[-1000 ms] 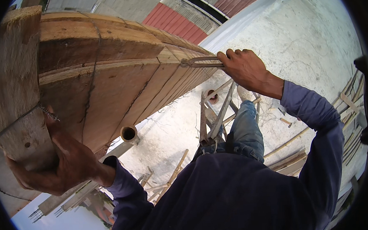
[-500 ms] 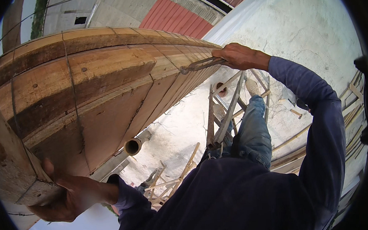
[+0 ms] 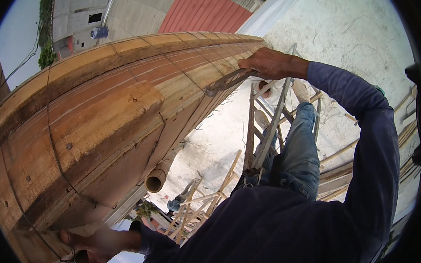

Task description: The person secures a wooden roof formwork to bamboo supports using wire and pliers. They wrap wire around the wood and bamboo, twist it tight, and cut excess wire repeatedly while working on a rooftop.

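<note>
My right hand is closed round the handles of metal tying pincers. Their jaws lie against the side of a long wooden formwork, beside a thin tie wire. Low on the left, my left hand grips the lower edge of a timber board. Its thumb lies on the near face and its fingers curl underneath. Another tie wire runs down the board to a twisted end by these fingers. A short nailed timber is fixed along the formwork's side.
Below me stands a ladder-like metal frame, with my legs on it. A round wooden pole sticks out under the formwork. Wooden trestle pieces and a person's leg are lower down. Long timbers lie at right.
The view has shifted, showing more of the formwork's top and side. My left hand appears lower and further right along the board. My right hand still holds the pincers at the formwork.
</note>
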